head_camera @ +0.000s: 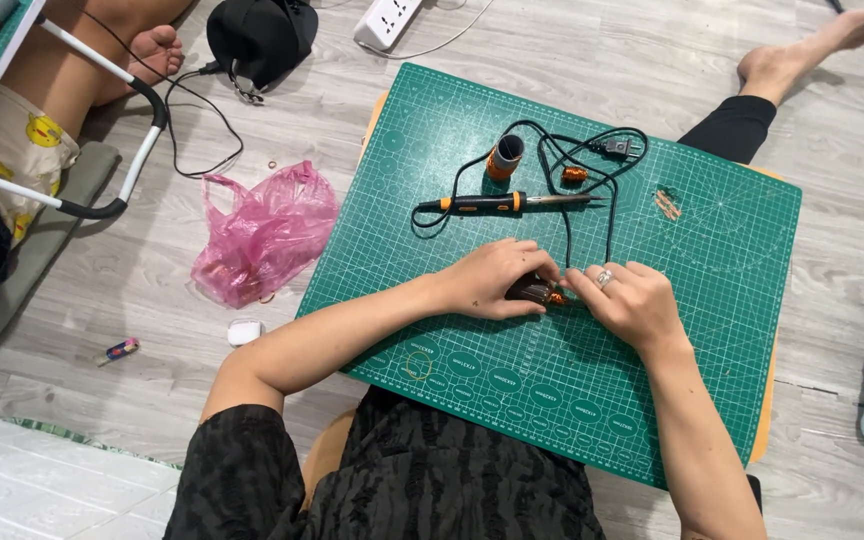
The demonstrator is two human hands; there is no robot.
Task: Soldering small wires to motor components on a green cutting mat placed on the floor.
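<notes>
- Small dark part with an orange-copper end, lying near the middle of the green cutting mat, mostly hidden by fingers.
- Left hand curls closed over it; right hand, wearing a ring, pinches its orange tip.
- Soldering iron, black-and-orange handle, thin metal tip, lies behind the hands with its black cord looped.
- Crumpled pink plastic bag rests on the pale wood-grain floor.

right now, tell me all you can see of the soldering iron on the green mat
The black-and-orange soldering iron lies flat on the green gridded cutting mat, beyond both hands and untouched. Its black handle has orange bands; a thin metal tip points toward the right. A black cord loops from the handle's left end and trails across the mat to a plug. An orange-and-grey tube stands just behind it.
</notes>
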